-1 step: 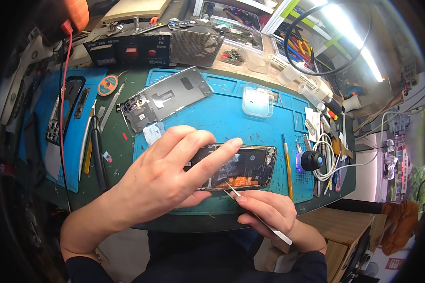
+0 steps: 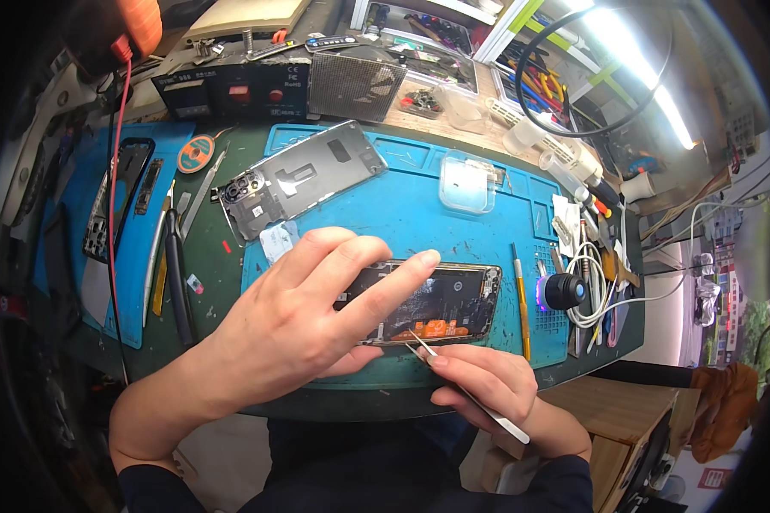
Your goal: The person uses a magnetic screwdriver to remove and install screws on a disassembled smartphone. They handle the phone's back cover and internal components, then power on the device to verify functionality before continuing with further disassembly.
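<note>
An opened phone (image 2: 458, 295) lies across the blue mat, its dark inside facing up. My left hand (image 2: 287, 312) spans its left end, index finger over the far edge and thumb by the near edge, steadying it. That hand covers the phone's left part. Tweezers (image 2: 506, 426) are pinched in my right hand (image 2: 496, 376), just in front of the phone. Their tips stand slightly apart at the near edge, beside an orange patch (image 2: 436, 328) inside the phone. Whether anything sits between the tips is too small to tell.
Behind lies a detached phone back cover (image 2: 316, 179); a clear plastic box (image 2: 467, 184) is right of it. A yellow-brown pen-like tool (image 2: 523, 308), a round black device (image 2: 565, 291) and white cable (image 2: 606, 278) are to the right. Leftward are a phone frame (image 2: 103, 205) and wire spool (image 2: 196, 154).
</note>
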The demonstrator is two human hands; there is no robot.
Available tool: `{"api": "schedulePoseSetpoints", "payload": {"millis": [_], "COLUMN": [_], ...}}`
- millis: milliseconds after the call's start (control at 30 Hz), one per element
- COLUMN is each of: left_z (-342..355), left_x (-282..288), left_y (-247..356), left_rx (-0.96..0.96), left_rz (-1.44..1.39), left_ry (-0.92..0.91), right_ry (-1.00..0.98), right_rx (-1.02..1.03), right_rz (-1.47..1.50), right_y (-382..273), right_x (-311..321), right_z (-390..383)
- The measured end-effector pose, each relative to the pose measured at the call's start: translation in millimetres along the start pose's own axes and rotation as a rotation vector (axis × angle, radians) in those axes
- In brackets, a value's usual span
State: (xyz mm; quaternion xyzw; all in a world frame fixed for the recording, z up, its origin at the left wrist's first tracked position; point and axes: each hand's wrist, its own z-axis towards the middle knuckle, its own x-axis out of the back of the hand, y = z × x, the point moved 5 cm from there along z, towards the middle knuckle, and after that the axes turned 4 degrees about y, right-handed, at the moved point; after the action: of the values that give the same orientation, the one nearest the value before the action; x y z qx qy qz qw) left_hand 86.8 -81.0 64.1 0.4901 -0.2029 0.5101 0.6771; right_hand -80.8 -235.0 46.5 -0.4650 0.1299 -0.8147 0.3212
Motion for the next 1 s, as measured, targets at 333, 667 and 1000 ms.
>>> {"api": "schedulePoseSetpoints", "payload": {"millis": [333, 667, 1000], "left_z": [-1, -1, -2], "left_x": [-2, 0, 0], "left_y": [2, -1, -1], "left_rx": [-0.014, 0.010, 0.013], "left_rz": [0.027, -0.026, -0.028], "left_ry": [0.039, 0.017, 0.017], "right_ry": [0.029, -0.033, -0.023], "right_rx": [-0.080, 0.002, 0.005], "right_rz": [0.153, 0.026, 0.020], "right_y": [10, -3, -2], "right_x": [-2, 4, 2], "right_z": [-3, -1, 1]}}
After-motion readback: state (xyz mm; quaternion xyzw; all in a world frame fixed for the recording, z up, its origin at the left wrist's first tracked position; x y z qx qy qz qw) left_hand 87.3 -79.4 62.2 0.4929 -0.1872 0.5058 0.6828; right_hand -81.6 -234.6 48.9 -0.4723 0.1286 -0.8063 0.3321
